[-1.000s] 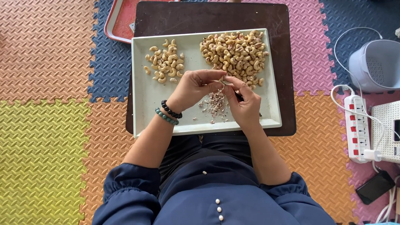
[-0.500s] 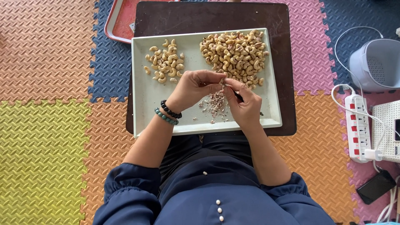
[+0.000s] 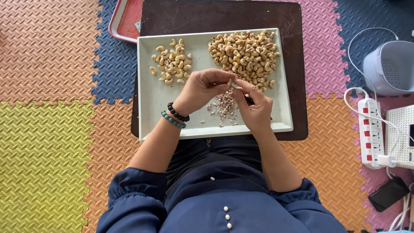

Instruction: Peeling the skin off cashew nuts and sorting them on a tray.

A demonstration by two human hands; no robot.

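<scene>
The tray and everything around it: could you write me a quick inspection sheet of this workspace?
Surface: pale tray on a dark low table, foam floor mats.
Job's things: small cashew pile, larger cashew pile, skin flakes.
Clutter: red tray behind.
Hands: left hand and right hand pinch one cashew together.
Cables: power strip with white cables.
Surroundings: grey container, phone.

Foam floor mats (image 3: 47, 142) in orange, yellow, blue and pink cover the floor. A dark low table (image 3: 215, 17) stands on them. Daylight is even.
</scene>
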